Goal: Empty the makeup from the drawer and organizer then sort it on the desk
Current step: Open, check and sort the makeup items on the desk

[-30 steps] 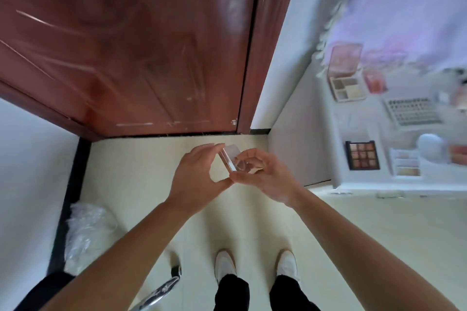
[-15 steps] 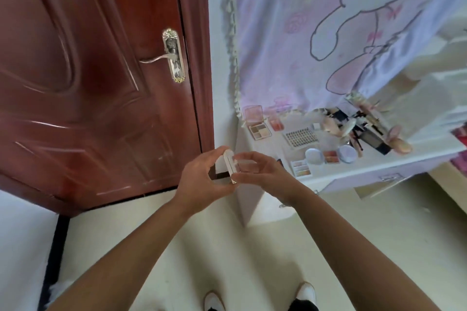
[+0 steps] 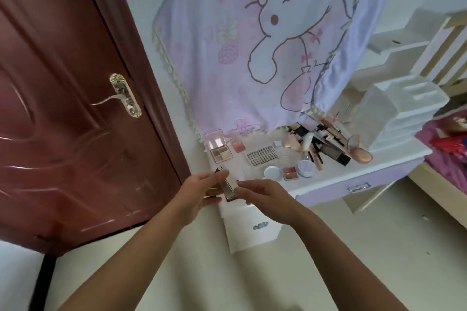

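Both my hands hold a small flat makeup palette (image 3: 229, 188) just in front of the white desk (image 3: 394, 158). My left hand (image 3: 202, 192) grips its left side and my right hand (image 3: 262, 193) pinches its right edge. On the desk lie an open eyeshadow palette with a pink lid (image 3: 218, 149), a pink blush compact (image 3: 237, 146), a sheet of dark dots (image 3: 262, 156), a round blue compact (image 3: 273, 173), another round compact (image 3: 306, 168) and a heap of tubes, brushes and cases (image 3: 326, 144). A white tiered organizer (image 3: 401, 113) stands at the desk's right end.
A dark red door (image 3: 63, 108) with a brass handle (image 3: 125, 96) stands to the left. A cartoon-print cloth (image 3: 252, 45) hangs behind the desk. A white drawer front with a metal pull (image 3: 260, 226) sits below my hands. A bed with pink bedding (image 3: 449, 149) is at the right.
The view has swung up from the floor and door to the desk. My hands, still holding the small palette together, have come closer to the desk's front left corner.
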{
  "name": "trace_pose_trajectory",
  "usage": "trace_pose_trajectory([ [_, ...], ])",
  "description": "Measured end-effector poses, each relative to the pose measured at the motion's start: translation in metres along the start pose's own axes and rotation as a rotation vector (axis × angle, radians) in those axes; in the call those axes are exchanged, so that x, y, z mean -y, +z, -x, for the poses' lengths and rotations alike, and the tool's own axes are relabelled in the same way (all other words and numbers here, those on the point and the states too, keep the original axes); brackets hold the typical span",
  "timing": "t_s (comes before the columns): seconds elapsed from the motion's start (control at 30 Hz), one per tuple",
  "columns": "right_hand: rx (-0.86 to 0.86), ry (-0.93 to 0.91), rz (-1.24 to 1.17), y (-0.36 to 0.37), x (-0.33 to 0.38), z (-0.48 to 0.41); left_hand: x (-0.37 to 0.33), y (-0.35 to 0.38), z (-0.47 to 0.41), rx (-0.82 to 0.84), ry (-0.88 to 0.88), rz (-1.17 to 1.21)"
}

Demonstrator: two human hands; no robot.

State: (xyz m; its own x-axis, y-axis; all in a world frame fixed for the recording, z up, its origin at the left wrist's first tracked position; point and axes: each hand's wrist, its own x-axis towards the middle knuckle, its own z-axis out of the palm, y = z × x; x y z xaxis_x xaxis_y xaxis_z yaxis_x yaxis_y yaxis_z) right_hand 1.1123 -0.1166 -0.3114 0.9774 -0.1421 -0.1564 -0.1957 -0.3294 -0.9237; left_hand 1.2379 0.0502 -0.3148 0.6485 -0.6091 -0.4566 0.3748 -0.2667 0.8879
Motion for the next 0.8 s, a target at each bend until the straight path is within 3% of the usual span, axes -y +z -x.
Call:
trace_pose_trajectory([
  [0.1,-0.1,-0.097,0.177,-0.034,-0.023,0.006,-0.003,0.049,-0.011,-0.057,-0.058,0.011],
  [0.2,-0.174,-0.118,0.195,-0.069,-0.045,0.009,-0.004,0.085,-0.023,-0.135,-0.036,0.075],
  [0.4,-0.077,0.141,-0.327,-0.123,-0.069,0.031,-0.001,0.132,-0.028,-0.051,-0.001,0.255],
  [0.47,-0.079,0.175,-0.38,-0.132,-0.076,0.034,0.001,0.147,-0.029,-0.06,0.02,0.268],
  [0.6,-0.215,0.11,-0.156,-0.139,-0.082,0.03,0.002,0.163,-0.036,-0.165,0.024,0.269],
  [0.8,-0.137,0.019,-0.041,-0.134,-0.076,0.021,-0.006,0.152,-0.046,-0.131,0.027,0.28],
])
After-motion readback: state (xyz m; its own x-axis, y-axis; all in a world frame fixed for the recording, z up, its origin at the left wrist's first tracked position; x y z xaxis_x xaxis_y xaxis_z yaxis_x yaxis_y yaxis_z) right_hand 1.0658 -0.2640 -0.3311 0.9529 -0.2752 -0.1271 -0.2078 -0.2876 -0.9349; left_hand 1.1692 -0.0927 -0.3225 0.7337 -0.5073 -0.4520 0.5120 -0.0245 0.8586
